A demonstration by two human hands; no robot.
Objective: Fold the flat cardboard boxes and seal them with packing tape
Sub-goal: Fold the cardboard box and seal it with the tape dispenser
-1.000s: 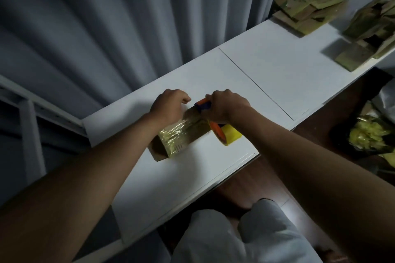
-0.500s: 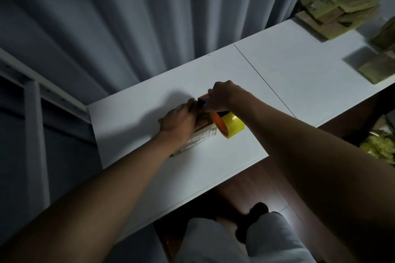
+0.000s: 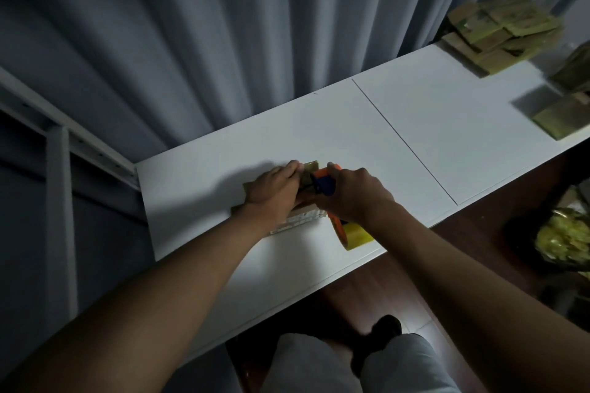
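A small cardboard box (image 3: pixel 298 221) lies on the white table (image 3: pixel 319 131), mostly covered by my hands. My left hand (image 3: pixel 275 188) lies flat on top of the box, fingers stretched toward its far end. My right hand (image 3: pixel 352 195) grips the orange and blue tape dispenser (image 3: pixel 322 180) right beside the left hand, over the box. The dispenser's yellowish tape roll (image 3: pixel 354 234) sticks out below my right wrist near the table's front edge.
Stacks of flat cardboard boxes (image 3: pixel 501 35) sit at the far right of the table, with more cardboard (image 3: pixel 562 118) at the right edge. Grey curtains hang behind. A bag of yellow material (image 3: pixel 565 239) lies on the wooden floor to the right.
My left hand went from a fist at the box's end to lying flat on top of it. The right hand and dispenser stayed over the box; the camera view shifted.
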